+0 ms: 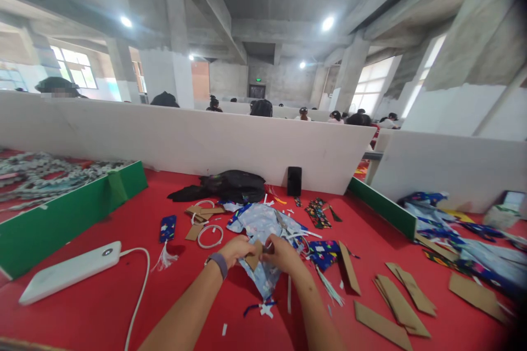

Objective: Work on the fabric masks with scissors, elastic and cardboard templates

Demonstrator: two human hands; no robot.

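Observation:
A small brown cardboard piece is pinched by my left hand, which wears a wristband. At its right edge, my right hand has its fingers closed on the same piece; a small greyish spot between them is too unclear to name. Beneath both hands lies crumpled light blue fabric, its lower corner hanging toward me. Scissors, partly covered, seem to lie on the fabric. To the right sits a dark blue patterned fabric piece with a white tassel. White paper scraps are scattered in front.
Several cardboard strips lie at right. At left are a white power bank with a cable, a blue tasselled bookmark-like piece and a white ring. A black phone leans on the white partition; green dividers flank the red table.

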